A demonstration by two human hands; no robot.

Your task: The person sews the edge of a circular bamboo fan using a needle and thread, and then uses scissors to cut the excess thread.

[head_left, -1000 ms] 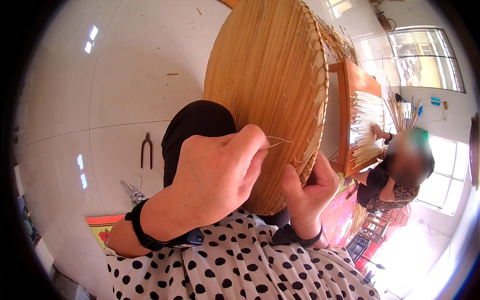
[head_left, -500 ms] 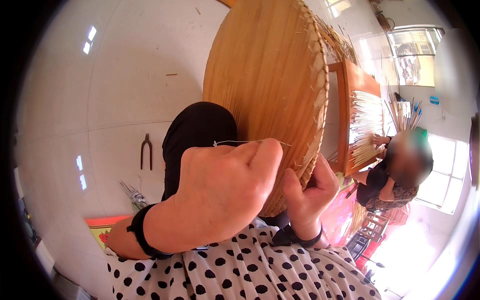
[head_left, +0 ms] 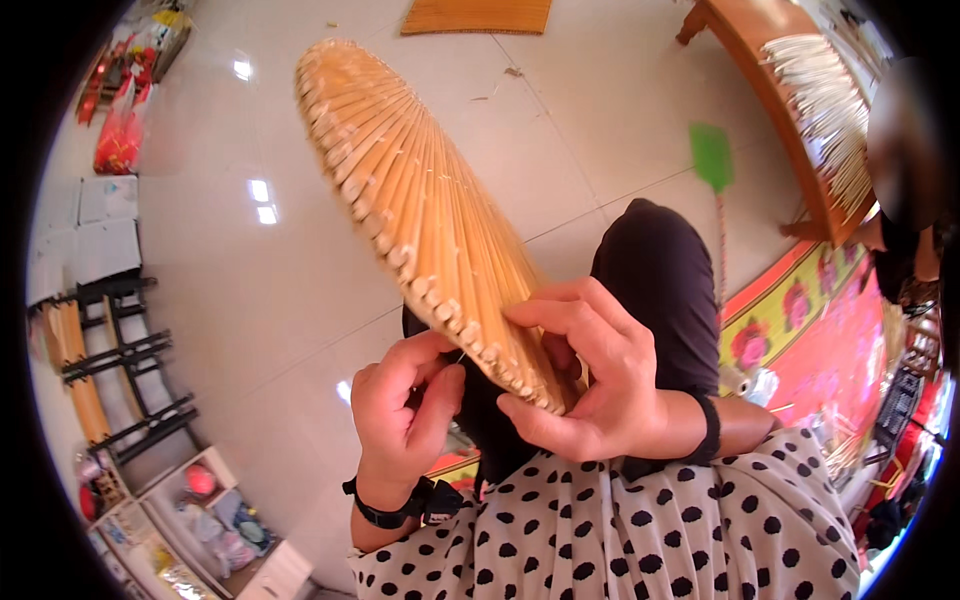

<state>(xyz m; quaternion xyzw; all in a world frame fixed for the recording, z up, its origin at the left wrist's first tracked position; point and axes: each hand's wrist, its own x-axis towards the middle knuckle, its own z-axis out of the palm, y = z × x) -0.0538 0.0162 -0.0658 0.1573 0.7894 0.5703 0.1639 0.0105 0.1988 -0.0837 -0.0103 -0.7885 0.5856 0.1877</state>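
Observation:
A round tan mat of stalks (head_left: 415, 185), laid side by side and bound along the rim, stands tilted on edge over my lap. My right hand (head_left: 610, 370) is closed on its near end, thumb at the rim and fingers across the ribbed face. My left hand (head_left: 405, 415) sits beside the left rim, thumb and forefinger pinched together. From that pinch a fine pale thread (head_left: 461, 356) shows faintly against the rim. The mat's far face is hidden.
A green fly swatter (head_left: 712, 158) lies beyond my right knee. Far right, a wooden bench (head_left: 735, 55) bears many pale stalks, with a person beside it. A red and yellow floor mat (head_left: 760, 350) lies right; black metal frames (head_left: 125, 355) and an open box (head_left: 270, 575) stand left.
The mat has turned from upright at centre-right to leaning up and left, its bound rim now on the left. My left hand has moved down to that rim; my view has swung.

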